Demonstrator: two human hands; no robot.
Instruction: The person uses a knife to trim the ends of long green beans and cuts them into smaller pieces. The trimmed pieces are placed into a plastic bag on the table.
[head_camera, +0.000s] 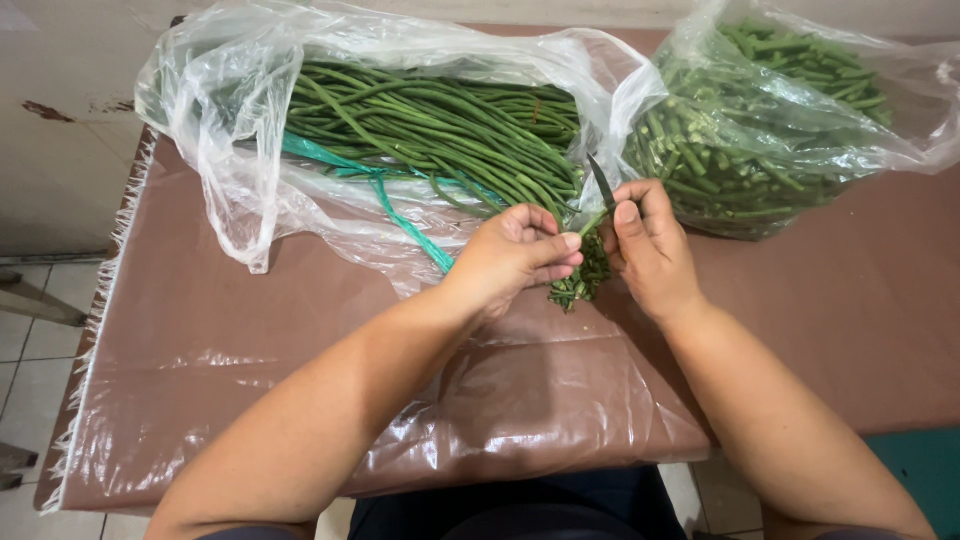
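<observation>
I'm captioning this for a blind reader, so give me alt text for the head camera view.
Two hands, left hand and right hand, hold a long green bean against a small knife over a pile of cut pieces. Behind them on the brown covered table lie a bag of whole beans and a bag of cut beans.

There is one view only, from a camera worn on the person's head. It looks steeply down and forward over the table (250, 330), close enough that both forearms enter from the bottom edge and the left hand (515, 258) and right hand (645, 250) sit just above the picture's middle. Beyond the hands, the table's far edge runs along the top of the frame. Left of the table, a strip of tiled floor (25, 330) and pale wall (60, 120) shows. With no second view, nothing overlaps.
</observation>
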